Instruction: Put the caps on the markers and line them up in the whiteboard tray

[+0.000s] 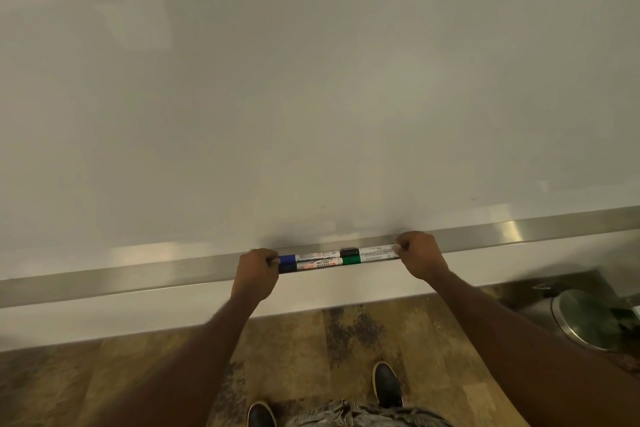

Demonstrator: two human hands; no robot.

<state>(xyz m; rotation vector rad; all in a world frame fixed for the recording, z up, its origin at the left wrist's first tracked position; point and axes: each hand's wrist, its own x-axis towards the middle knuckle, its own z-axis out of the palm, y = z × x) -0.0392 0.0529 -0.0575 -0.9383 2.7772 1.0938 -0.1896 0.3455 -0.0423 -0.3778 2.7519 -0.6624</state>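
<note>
— What was in the brushed metal tray?
— Four capped markers, two rows; one label read "WHITE BOARD MARKER".
— The hands?
— Left hand curled at the blue-capped end, right hand pinched the opposite end.

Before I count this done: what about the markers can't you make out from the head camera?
- Left ends of the blue-capped marker and the black-capped one below: covered by the left hand.
- Right ends of the green-capped marker and the one behind it: covered by the right hand.
- Small label print: blurred.
- Tray ends: cut off by the frame edges.
</note>
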